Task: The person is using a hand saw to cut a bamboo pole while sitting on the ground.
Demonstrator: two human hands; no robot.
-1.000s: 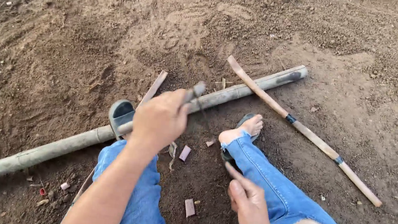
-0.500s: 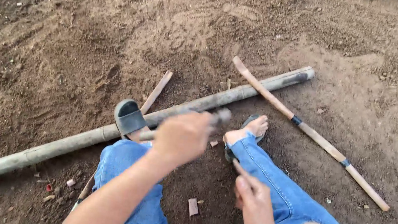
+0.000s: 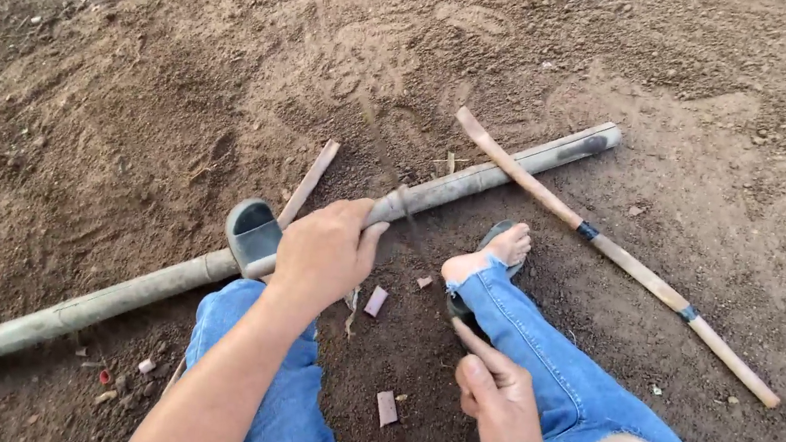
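Observation:
My left hand [image 3: 324, 253] is closed on a thin dark knife [image 3: 390, 166], blurred by motion, and sits right at a long bamboo pole [image 3: 103, 300]. The pole lies slantwise across the dirt in front of my knees. The blade streak crosses the pole near a dark notch [image 3: 402, 202]. My right hand [image 3: 500, 404] rests on my right leg in torn blue jeans [image 3: 573, 383]. Its fingers are curled, the index finger points out, and I see nothing in it.
A curved wooden stick with dark bands [image 3: 610, 248] lies across the pole's far end. A flat wood slat [image 3: 308, 181] leans by my grey sandal [image 3: 252, 229]. My other foot [image 3: 488, 258] rests near the pole. Small wood chips [image 3: 375, 301] dot the loose brown soil.
My left hand, raised with the knife a second ago, has swung down and to the right onto the pole. My right hand has curled its fingers and stayed on the leg.

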